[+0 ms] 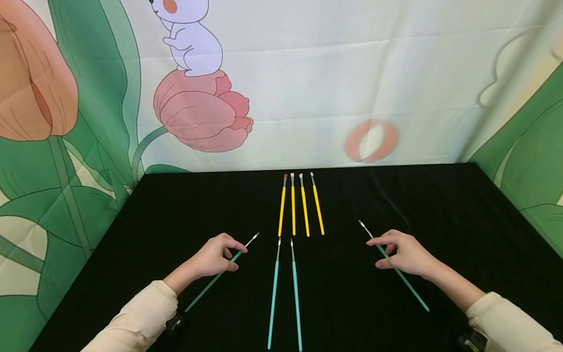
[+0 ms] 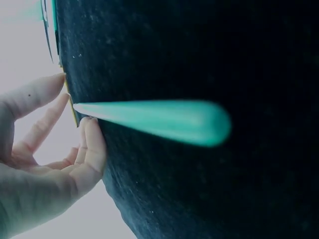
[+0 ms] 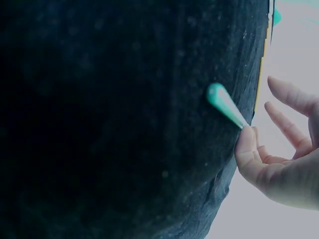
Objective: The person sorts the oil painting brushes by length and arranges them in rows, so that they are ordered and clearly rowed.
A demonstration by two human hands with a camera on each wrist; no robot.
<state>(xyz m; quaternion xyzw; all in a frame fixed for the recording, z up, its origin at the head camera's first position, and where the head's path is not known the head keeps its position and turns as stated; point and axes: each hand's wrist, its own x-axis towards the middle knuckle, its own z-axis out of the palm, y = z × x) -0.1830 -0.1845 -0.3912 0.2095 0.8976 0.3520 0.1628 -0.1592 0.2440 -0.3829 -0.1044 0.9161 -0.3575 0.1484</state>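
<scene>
My left hand [image 1: 220, 255] is over a slanted teal-handled paintbrush [image 1: 206, 291], thumb and index finger apart with the handle passing across the gap. In the left wrist view that brush's blurred teal end [image 2: 189, 122] points toward the camera. My right hand [image 1: 404, 252] is at another teal-handled paintbrush [image 1: 413, 291], its thumb and index finger also spread. The right wrist view shows this handle [image 3: 224, 102] beside the thumb tip. Whether the fingertips touch either brush is hard to tell. Between the hands, two teal-handled paintbrushes [image 1: 273, 303] [image 1: 296, 303] lie with bristles away from me.
Several yellow-handled paintbrushes [image 1: 293, 210] lie in a row beyond the middle teal ones. All are on a black-covered table [image 1: 211, 200]. A printed cloth backdrop [image 1: 308, 88] with flowers and a white animal hangs along the far edge and sides.
</scene>
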